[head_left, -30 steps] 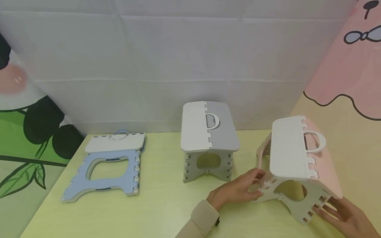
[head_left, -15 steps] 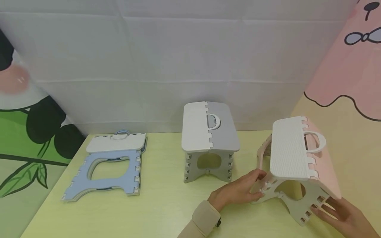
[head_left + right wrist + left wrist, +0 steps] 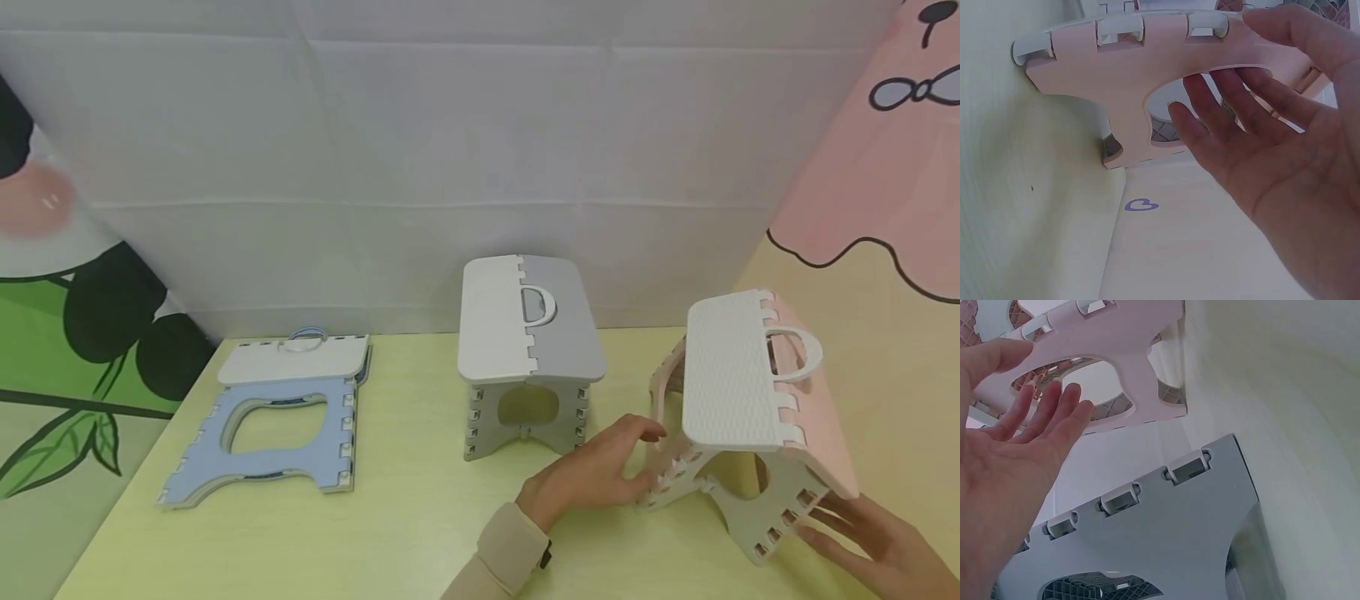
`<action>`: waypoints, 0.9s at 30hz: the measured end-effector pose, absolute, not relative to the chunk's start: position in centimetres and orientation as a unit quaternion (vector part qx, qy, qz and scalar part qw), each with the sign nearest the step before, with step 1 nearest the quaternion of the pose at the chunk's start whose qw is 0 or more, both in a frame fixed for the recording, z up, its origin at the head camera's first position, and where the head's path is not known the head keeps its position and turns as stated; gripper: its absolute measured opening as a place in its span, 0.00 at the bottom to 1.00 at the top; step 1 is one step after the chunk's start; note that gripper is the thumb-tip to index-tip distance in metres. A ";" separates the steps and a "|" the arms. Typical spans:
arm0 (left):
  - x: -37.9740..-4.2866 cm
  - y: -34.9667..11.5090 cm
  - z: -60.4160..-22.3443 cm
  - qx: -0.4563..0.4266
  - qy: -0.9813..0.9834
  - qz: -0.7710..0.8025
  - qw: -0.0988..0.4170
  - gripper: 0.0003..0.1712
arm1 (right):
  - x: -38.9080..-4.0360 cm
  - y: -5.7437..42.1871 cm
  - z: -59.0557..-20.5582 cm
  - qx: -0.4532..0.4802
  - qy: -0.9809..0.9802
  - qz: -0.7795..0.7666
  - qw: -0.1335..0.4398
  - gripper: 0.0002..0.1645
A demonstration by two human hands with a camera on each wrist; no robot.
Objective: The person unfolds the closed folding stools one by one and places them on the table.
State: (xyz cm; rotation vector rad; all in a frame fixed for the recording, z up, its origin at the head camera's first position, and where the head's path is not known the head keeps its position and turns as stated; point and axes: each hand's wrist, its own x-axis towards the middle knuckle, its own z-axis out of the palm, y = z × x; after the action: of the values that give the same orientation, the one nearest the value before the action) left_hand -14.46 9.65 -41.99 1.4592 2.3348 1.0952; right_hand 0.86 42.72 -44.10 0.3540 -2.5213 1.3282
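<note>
A white and pink folding step stool [image 3: 731, 375] stands partly unfolded at the right, its two seat halves sloping from a ridge with a white loop handle [image 3: 810, 358]. My left hand [image 3: 592, 475] is at its left leg, thumb and fingers spread. In the left wrist view the fingers are loosely bent before the pink leg panel [image 3: 1138, 369]. My right hand [image 3: 877, 542] is under the pink seat half by the right leg. In the right wrist view its fingers are extended at the opening of the pink panel [image 3: 1125, 81], thumb near the hinged edge.
A white and grey folding stool [image 3: 491, 325] stands unfolded in the middle, close to the left hand. A blue and white folding stool [image 3: 330, 417] lies folded flat at the left. Behind the pale yellow table [image 3: 405, 533] hangs a white cloth [image 3: 450, 167].
The left thumb and fingers have loosened from the left leg's edge. The right thumb has drawn off the right leg. The pink stool has barely moved.
</note>
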 end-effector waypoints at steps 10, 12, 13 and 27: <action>-14.5 9.4 -41.5 0.481 0.789 0.380 0.042 0.23 | 0.7 42.7 -43.1 0.125 -0.882 0.410 0.196 0.45; -14.5 9.4 -41.4 0.476 0.791 0.384 0.036 0.24 | 0.6 42.6 -42.7 0.139 -0.877 0.412 0.204 0.44; -14.5 9.4 -41.3 0.474 0.791 0.385 0.035 0.24 | 0.6 42.6 -42.5 0.142 -0.877 0.409 0.209 0.43; -14.1 9.6 -40.5 0.483 0.778 0.399 -0.043 0.31 | 0.0 43.0 -41.7 0.138 -0.858 0.405 0.283 0.32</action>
State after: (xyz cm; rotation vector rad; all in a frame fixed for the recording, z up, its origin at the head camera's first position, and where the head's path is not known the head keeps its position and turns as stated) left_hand -14.14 9.58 -40.49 1.5593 2.5147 1.2892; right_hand -0.04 43.02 -41.69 0.3698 -2.2986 1.0844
